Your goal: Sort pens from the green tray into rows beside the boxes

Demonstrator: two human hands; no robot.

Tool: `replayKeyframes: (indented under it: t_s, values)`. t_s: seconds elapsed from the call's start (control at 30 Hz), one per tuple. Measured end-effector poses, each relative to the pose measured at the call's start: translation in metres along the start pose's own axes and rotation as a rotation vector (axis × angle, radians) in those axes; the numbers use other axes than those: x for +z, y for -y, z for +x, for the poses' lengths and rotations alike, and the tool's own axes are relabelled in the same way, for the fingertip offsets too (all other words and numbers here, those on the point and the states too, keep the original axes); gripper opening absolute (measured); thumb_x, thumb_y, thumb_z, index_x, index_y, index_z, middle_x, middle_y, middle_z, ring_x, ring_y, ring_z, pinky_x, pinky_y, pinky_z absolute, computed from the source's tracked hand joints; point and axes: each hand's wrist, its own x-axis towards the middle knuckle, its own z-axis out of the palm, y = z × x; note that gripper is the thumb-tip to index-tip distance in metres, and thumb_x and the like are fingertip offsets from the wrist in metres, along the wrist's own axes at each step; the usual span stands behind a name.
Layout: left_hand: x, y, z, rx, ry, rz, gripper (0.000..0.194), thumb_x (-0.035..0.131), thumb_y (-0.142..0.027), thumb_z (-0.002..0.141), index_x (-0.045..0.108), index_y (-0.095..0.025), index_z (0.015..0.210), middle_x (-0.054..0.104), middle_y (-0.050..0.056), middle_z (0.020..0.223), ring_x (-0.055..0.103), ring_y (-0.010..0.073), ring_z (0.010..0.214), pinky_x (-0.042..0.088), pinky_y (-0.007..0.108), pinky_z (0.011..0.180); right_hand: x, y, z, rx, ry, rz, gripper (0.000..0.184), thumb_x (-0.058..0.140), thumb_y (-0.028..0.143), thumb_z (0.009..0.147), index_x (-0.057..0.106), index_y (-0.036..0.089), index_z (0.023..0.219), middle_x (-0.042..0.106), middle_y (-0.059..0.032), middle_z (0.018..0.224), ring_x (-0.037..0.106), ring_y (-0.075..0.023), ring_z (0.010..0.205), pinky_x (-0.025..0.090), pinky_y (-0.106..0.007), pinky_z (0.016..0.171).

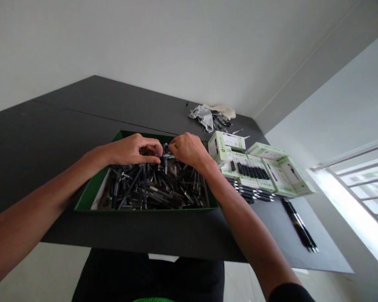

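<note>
Above a green box [94, 197] heaped with black pens [154, 186], the left hand [134, 149] and right hand [189, 150] close their grip on one pen [166, 153] over the pile. Beyond, on the dark counter [138, 228], sit open white-green cartons [258, 167] holding pens; farther back lies crumpled cloth [204, 115].
</note>
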Motion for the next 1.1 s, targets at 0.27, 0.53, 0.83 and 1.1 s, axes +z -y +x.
replayKeyframes:
  t_s: [0.27,0.53,0.83,1.1]
  values:
    - [0.001,0.001,0.0,0.013,-0.006,0.004,0.034,0.075,-0.051,0.091,0.075,-0.018,0.096,0.079,0.003,0.084,0.07,0.0143,0.069,0.054,0.023,0.066,0.003,-0.002,0.002,0.039,-0.159,0.132,0.041,0.047,0.02,0.099,0.086,0.017,0.11,0.084,-0.0146,0.104,0.078,-0.0275,0.099,0.051,-0.034,0.087]
    - [0.001,0.001,0.001,0.035,-0.012,0.0,0.033,0.075,-0.051,0.092,0.075,-0.018,0.094,0.079,0.003,0.084,0.07,0.0143,0.069,0.054,0.022,0.065,0.001,-0.002,0.001,0.124,-0.227,0.227,0.037,0.05,0.02,0.1,0.086,0.017,0.108,0.083,-0.0129,0.105,0.078,-0.0247,0.095,0.053,-0.031,0.085]
    - [0.001,0.002,0.001,0.037,-0.005,0.004,0.032,0.075,-0.05,0.093,0.074,-0.018,0.095,0.08,0.003,0.085,0.072,0.0149,0.071,0.054,0.023,0.067,0.007,-0.002,0.002,0.078,-0.223,0.115,0.045,0.048,0.029,0.107,0.079,0.013,0.078,0.078,-0.0143,0.081,0.074,-0.0244,0.081,0.045,-0.03,0.073]
    - [0.001,0.002,0.0,0.025,0.0,0.031,0.034,0.074,-0.052,0.093,0.075,-0.019,0.096,0.078,0.003,0.084,0.07,0.015,0.07,0.052,0.024,0.067,0.023,-0.015,0.015,-0.273,-0.243,0.345,0.029,0.045,0.014,0.111,0.073,0.014,0.111,0.078,-0.0107,0.111,0.071,-0.0183,0.1,0.047,-0.026,0.085]
